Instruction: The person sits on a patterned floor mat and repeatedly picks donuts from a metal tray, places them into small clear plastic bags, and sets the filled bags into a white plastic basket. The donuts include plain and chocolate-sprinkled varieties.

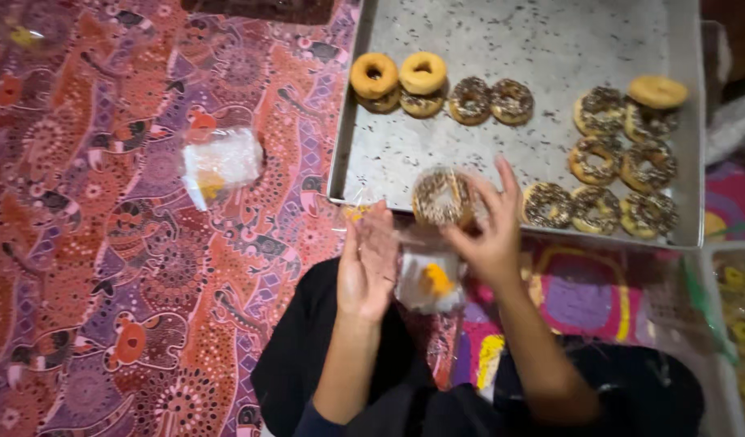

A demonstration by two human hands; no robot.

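My right hand [491, 231] holds a sprinkle-covered donut [442, 197] by its edge, just in front of the near rim of a metal tray [405, 154]. My left hand [366, 260] holds a clear plastic bag [427, 279] with a yellow mark on it, right beneath the donut. On the tray lie several more sprinkled donuts [623, 162] at the right and a row [441, 87] near the back left, some plain-topped.
A stack of clear plastic bags [220, 164] lies on the patterned red and purple cloth [105, 267] to the left. At the right edge a container [736, 316] holds wrapped donuts. My dark-clothed legs [324, 372] are at the bottom.
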